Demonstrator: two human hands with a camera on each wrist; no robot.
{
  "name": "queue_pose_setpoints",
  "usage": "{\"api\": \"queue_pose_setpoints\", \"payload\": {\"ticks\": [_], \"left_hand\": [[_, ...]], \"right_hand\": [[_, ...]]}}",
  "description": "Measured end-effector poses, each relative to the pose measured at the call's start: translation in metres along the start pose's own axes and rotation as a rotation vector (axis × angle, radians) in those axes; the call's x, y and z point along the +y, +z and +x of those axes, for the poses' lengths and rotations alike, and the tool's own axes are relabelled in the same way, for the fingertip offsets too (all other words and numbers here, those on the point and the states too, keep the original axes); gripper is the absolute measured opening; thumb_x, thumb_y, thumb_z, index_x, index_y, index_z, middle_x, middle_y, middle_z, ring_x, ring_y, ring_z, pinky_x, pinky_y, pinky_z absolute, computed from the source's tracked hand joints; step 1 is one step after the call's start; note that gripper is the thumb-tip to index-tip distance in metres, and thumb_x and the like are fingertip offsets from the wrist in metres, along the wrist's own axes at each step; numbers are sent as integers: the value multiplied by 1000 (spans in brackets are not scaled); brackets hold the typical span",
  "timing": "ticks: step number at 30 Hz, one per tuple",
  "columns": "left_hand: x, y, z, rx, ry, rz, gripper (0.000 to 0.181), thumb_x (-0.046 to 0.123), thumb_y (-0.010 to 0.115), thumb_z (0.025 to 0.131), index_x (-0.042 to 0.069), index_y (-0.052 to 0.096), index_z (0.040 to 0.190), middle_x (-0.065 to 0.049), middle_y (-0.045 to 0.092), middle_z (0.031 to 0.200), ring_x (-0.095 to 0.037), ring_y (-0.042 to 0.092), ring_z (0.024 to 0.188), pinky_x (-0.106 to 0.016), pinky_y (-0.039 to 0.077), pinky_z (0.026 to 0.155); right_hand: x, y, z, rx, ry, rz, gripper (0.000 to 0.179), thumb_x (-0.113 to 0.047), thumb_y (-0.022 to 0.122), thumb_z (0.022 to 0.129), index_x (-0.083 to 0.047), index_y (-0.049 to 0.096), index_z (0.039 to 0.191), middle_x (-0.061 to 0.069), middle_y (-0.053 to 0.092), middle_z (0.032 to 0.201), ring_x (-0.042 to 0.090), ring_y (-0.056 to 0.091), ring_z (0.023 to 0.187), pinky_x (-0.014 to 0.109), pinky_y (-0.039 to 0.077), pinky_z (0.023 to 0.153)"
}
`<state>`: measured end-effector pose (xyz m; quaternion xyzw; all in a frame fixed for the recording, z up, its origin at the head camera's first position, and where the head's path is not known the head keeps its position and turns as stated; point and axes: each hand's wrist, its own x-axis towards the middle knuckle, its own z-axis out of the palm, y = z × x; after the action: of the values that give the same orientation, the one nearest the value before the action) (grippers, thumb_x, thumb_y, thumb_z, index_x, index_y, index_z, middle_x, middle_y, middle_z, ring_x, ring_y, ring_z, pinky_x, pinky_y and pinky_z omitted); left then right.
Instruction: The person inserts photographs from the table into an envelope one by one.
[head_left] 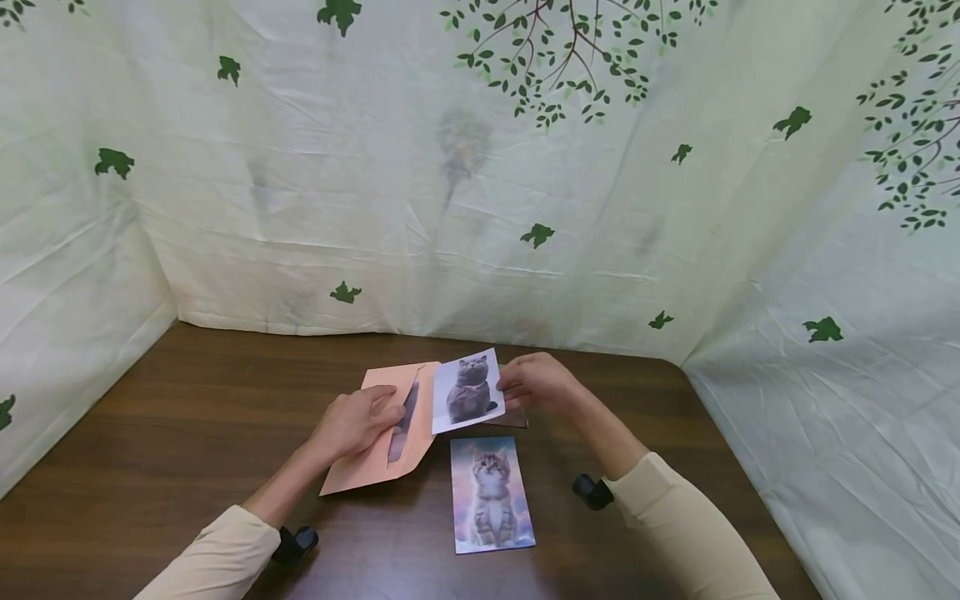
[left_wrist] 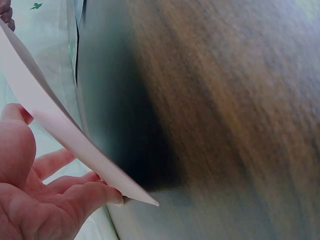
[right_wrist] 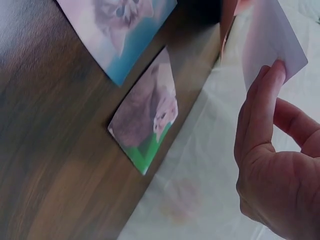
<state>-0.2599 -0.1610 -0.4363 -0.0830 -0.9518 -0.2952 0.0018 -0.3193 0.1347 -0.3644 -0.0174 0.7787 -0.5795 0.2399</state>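
Observation:
My left hand (head_left: 360,423) grips a peach-coloured envelope (head_left: 352,475), thumb on its upper face. In the left wrist view the envelope (left_wrist: 60,117) shows edge-on, tilted above the table. A greyish picture (head_left: 402,427) shows through the envelope's opening. With its fingers and thumb, my right hand (head_left: 542,383) pinches the right edge of a photo card of a grey cat (head_left: 470,392). This card's left edge meets or overlaps the envelope. Its pale back (right_wrist: 275,42) faces the right wrist camera. A kitten photo card (head_left: 492,496) lies on the table below it.
Another cat photo card with a green corner (right_wrist: 147,115) lies on the table near the far edge, mostly hidden in the head view. The brown wooden table (head_left: 187,433) ends at a white leaf-printed cloth (head_left: 300,208) behind and at both sides.

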Motion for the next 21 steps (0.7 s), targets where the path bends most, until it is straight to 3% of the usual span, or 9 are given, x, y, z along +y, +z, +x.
{"api": "queue_pose_setpoints", "payload": {"ticks": [21], "left_hand": [[1, 0, -1, 20, 27, 30, 51, 34, 58, 100, 1, 61, 138, -24, 64, 134, -50, 60, 121, -59, 46, 98]], "right_hand": [[4, 34, 6, -64, 20, -4, 25, -3, 63, 91, 11, 65, 112, 8, 66, 79, 12, 65, 61, 24, 57, 60]]}}
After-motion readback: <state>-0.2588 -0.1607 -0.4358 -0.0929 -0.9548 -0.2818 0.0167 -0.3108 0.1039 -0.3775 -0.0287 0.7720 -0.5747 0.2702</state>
